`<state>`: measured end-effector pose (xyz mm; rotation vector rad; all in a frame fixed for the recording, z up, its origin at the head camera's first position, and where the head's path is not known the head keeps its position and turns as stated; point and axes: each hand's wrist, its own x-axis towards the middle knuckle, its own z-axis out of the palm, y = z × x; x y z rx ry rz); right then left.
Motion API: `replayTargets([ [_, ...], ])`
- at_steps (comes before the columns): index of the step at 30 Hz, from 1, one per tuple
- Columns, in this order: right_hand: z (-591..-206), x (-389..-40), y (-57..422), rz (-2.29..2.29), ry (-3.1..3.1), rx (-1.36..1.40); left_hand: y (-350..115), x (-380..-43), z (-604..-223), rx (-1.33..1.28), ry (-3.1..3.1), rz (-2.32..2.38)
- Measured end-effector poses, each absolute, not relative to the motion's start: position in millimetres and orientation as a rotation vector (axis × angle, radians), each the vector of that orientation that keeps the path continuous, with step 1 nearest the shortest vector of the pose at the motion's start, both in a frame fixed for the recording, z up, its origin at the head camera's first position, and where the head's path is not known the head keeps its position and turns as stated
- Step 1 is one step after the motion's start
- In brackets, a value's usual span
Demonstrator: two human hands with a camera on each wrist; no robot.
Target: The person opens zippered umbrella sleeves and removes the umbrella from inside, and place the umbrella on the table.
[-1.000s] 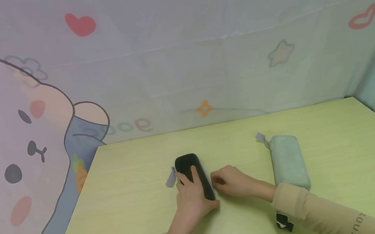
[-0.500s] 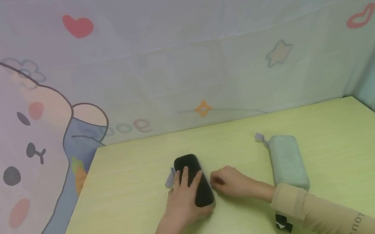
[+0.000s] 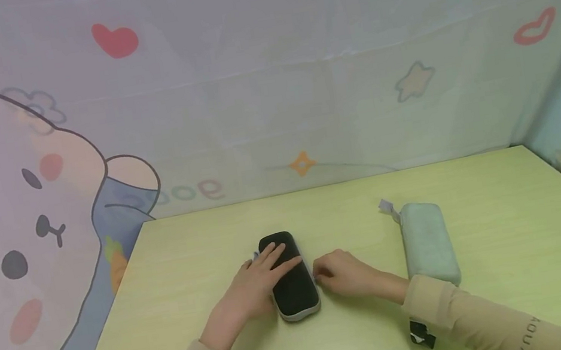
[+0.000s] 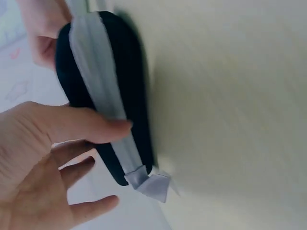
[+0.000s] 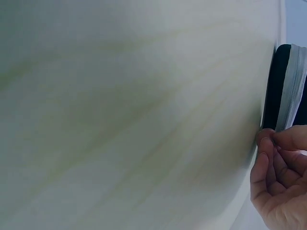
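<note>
A black zippered case [image 3: 296, 293] lies on the table, a pale grey zipper band [image 4: 98, 72] running round its side. My left hand [image 3: 251, 291] rests on it from the left, fingers spread fairly straight across the top; the left wrist view shows the thumb lying against the zipper band. A grey fabric tab [image 4: 156, 187] sticks out at one end of the band. At the case's right side my right hand [image 3: 347, 274] pinches with thumb and forefinger at the zipper; the fingertips hide the zipper pull between them. Whether the zipper has any gap cannot be seen.
A mint-green case [image 3: 428, 243] with a grey tab lies to the right, its lower end near the right sleeve [image 3: 441, 302]. The pale yellow table [image 3: 189, 255] ends at a printed cloth backdrop [image 3: 247, 95].
My left hand has slid from the case's lower end to its left side, uncovering the near end. The fingers now slant across the top. My right hand stays almost in place.
</note>
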<state>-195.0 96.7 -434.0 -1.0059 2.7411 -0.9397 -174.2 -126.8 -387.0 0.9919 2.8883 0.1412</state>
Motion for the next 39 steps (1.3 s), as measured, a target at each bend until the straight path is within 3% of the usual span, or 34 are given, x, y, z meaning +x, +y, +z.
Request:
replayTargets([
  [15, -436, -196, 95, -0.921, 2.758, -1.0, -121, -205, -391, 1.323, 2.894, -0.354],
  [39, -436, -195, 97, -0.926, 2.774, -1.008, -120, -205, -395, 1.294, 2.91, -0.325],
])
